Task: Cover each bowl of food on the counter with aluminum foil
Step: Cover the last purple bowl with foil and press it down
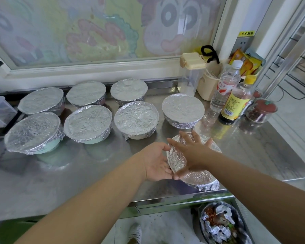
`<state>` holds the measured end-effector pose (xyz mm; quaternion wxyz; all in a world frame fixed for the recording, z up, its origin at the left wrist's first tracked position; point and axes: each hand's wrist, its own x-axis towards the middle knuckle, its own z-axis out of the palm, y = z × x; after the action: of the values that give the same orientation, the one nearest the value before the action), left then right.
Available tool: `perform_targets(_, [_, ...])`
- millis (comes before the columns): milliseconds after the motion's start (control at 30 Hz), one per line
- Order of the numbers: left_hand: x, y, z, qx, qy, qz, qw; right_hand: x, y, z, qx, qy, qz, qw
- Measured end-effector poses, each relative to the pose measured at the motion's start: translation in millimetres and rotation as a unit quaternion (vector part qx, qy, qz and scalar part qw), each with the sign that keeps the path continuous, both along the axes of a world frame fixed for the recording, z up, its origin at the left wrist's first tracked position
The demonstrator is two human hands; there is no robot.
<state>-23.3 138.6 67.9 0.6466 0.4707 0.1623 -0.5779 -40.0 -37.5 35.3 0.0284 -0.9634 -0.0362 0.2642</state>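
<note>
Where right fingers spread, foil lies beneath.

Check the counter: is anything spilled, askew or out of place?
Nothing is spilled or damaged; all eight bowls sit upright under foil. Only the nearest bowl, touched by left hand and right hand, sits close to the front edge of the counter.
</note>
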Motion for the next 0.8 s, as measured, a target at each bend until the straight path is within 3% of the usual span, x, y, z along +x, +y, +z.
perform_targets(133, [-0.1,0.2,2.7,-0.005,0.007,0.016,1.000,0.0,0.1,0.5,0.000,0.000,0.001,1.000])
perform_targets(800, [16.2,-9.1,21.0,0.068,-0.048,-0.083,0.993,-0.7,1.5,1.2,-0.008,0.006,-0.001,1.000])
